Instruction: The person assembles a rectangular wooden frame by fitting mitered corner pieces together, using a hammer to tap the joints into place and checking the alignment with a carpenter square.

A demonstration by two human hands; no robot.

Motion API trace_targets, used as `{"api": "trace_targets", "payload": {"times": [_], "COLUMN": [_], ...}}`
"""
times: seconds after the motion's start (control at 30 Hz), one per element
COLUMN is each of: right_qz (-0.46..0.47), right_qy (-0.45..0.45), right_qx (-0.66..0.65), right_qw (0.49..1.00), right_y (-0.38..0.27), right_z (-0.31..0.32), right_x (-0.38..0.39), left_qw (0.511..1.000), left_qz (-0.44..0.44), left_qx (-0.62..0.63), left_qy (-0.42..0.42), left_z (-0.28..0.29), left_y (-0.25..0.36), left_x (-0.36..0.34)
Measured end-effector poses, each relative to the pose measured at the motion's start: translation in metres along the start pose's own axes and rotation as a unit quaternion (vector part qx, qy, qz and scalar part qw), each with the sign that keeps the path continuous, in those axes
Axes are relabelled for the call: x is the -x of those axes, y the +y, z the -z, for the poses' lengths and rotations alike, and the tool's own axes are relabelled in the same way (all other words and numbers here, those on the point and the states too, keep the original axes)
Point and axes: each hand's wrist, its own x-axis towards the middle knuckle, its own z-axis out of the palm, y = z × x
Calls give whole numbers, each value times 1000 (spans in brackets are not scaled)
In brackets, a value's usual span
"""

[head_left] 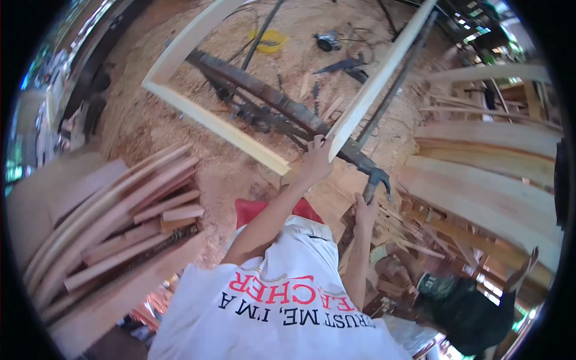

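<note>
My right hand is closed round the handle of a claw hammer, whose head is up beside the end of a dark metal bar. My left hand grips the near end of a long pale wooden board, which runs away to the far right. This board crosses over the dark bar. To the left, a second pale board meets another board at a corner. Its near end stops just left of my left hand, apart from the first board.
Sawdust covers the ground, where a yellow ring-shaped item, a power tool and a handsaw lie. Curved and cut timber is piled at left. Wide planks are stacked at right, near another person in dark clothing.
</note>
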Motion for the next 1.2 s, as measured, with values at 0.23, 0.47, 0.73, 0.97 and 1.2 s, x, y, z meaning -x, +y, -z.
{"api": "trace_targets", "payload": {"times": [0.23,0.47,0.73,0.97,1.2], "right_qz": [-26,-105,-341,-326,-307], "right_qy": [-30,-117,-224,-144,-66], "right_qx": [-20,-30,-383,-396,-525], "right_qw": [999,987,829,846,791], "right_y": [33,29,77,56,94], "right_z": [39,45,60,7,-61], "right_x": [7,-10,7,58,129], "left_qw": [992,995,923,723,662], "left_qz": [-38,-46,-337,-506,-624], "left_qx": [120,79,-67,-305,-259], "left_qy": [20,-37,-174,-357,-326], "left_z": [-5,-9,82,115,99], "left_y": [-9,-18,19,-18,-5], "left_x": [12,-8,-6,-4,-95]}}
